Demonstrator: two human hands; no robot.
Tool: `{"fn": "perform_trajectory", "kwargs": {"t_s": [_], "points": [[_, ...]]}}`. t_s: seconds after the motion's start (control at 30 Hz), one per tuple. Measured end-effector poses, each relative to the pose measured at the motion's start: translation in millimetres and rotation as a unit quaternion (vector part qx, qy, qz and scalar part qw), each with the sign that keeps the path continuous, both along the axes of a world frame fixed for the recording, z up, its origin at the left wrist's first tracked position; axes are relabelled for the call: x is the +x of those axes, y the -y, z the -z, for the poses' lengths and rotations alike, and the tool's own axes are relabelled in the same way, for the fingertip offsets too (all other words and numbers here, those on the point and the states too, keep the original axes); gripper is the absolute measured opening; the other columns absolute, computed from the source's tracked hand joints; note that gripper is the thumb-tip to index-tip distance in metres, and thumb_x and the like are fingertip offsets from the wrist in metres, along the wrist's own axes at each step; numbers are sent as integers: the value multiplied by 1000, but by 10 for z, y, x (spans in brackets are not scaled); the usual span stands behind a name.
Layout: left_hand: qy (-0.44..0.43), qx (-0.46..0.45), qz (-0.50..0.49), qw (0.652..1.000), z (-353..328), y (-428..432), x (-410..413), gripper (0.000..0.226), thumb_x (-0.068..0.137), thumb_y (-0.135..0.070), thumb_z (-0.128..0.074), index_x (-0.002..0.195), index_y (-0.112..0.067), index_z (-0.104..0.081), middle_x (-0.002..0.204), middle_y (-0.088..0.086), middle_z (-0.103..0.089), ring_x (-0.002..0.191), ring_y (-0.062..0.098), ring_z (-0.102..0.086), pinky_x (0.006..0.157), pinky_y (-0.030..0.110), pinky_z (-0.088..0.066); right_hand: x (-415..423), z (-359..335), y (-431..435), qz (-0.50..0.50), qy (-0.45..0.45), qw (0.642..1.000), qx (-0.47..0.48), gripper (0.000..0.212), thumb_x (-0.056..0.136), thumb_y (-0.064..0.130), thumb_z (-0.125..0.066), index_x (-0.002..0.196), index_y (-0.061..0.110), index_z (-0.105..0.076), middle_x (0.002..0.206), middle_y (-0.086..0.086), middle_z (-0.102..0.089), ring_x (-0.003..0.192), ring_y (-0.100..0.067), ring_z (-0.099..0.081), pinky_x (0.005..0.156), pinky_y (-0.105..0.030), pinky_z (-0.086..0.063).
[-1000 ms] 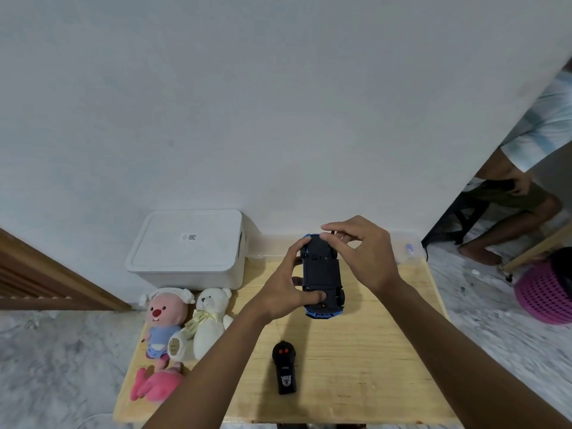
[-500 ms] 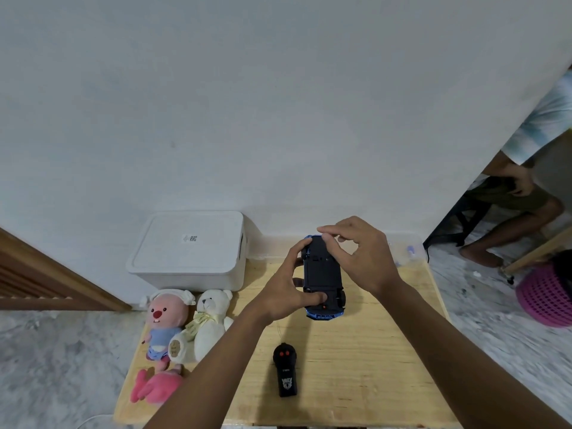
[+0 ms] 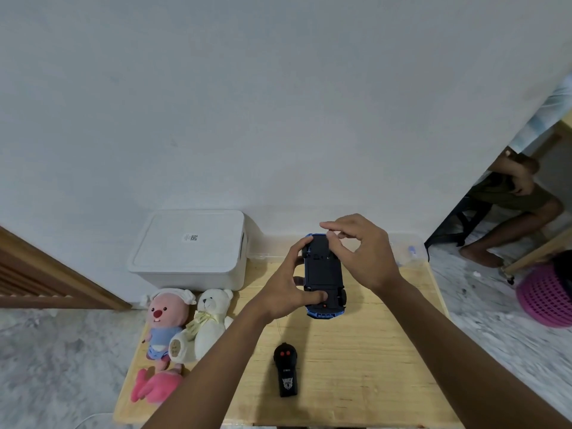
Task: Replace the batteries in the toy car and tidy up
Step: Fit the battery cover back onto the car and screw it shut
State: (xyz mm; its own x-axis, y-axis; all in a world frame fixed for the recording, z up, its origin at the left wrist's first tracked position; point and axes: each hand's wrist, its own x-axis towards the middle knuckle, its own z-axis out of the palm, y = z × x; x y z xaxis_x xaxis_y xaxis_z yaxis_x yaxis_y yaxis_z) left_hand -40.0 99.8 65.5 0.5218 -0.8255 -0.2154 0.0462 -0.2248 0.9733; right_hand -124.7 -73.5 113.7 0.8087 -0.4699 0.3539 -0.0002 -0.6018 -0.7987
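A blue toy car (image 3: 323, 274) is held upside down above the wooden table (image 3: 356, 366), its black underside facing me. My left hand (image 3: 291, 283) grips it from the left, thumb pressed on the near end of the underside and fingers around the far end. My right hand (image 3: 359, 252) hovers over the car's far end, thumb and forefinger pinched close together at the underside; whether they hold anything small cannot be told. A black remote control (image 3: 286, 371) with two red buttons lies on the table nearer to me.
A white lidded box (image 3: 188, 252) stands at the table's back left. Two plush toys (image 3: 182, 323) and a pink one (image 3: 156, 387) lie along the left edge. A clear plastic container (image 3: 405, 252) sits behind my right hand. A person sits at the right, near a pink basket (image 3: 548, 295).
My right hand's fingers have shifted slightly over the car's far end, lifting and pinching. The left hand and car stay nearly where they were.
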Motion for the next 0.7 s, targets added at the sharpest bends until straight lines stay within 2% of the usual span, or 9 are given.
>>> {"fn": "perform_trajectory", "kwargs": {"t_s": [0.1,0.2,0.33,0.47,0.57,0.7], "points": [[0,2,1,1000,5,-4,9,102,80,-6,-85,149,-56,-29,145,-11,-48,122,24,-61,97,43,-59,-12,-16,-17,-1,-20,1000,17,24,94,11,-65,107,25,-79,105,17,-75,100,-5,-69,89,-20,-54],[2,-2,2,1000,-1,-8,16,102,80,-5,-85,150,-54,-29,144,-13,-49,124,23,-60,97,39,-60,-3,-32,-28,19,-24,999,44,15,92,17,-71,100,27,-80,94,20,-76,85,-8,-71,83,-18,-55],[6,-6,1,1000,1,-11,24,102,80,-5,-84,152,-51,-29,147,-14,-48,130,16,-55,99,37,-58,11,-48,-35,20,-8,998,56,11,88,21,-77,95,28,-79,86,11,-72,74,-15,-67,77,-23,-55],[4,-6,3,1000,1,-13,38,101,81,-4,-84,152,-50,-29,146,-12,-48,128,19,-56,98,39,-59,12,-27,-20,12,0,1000,28,14,89,19,-76,100,27,-80,94,10,-72,83,-14,-67,79,-20,-54],[-1,1,4,1000,-3,-16,51,102,81,-5,-85,151,-53,-29,145,-9,-48,121,23,-62,96,42,-60,2,-20,-26,4,-3,1000,17,24,92,8,-67,105,23,-79,105,12,-73,97,-10,-69,85,-17,-53],[-2,5,4,1000,-3,-15,60,102,80,-5,-85,150,-54,-29,144,-9,-48,120,24,-63,94,41,-61,-3,-60,-23,11,-27,998,46,24,93,7,-64,100,23,-80,98,18,-76,92,-4,-71,86,-15,-53]]}}
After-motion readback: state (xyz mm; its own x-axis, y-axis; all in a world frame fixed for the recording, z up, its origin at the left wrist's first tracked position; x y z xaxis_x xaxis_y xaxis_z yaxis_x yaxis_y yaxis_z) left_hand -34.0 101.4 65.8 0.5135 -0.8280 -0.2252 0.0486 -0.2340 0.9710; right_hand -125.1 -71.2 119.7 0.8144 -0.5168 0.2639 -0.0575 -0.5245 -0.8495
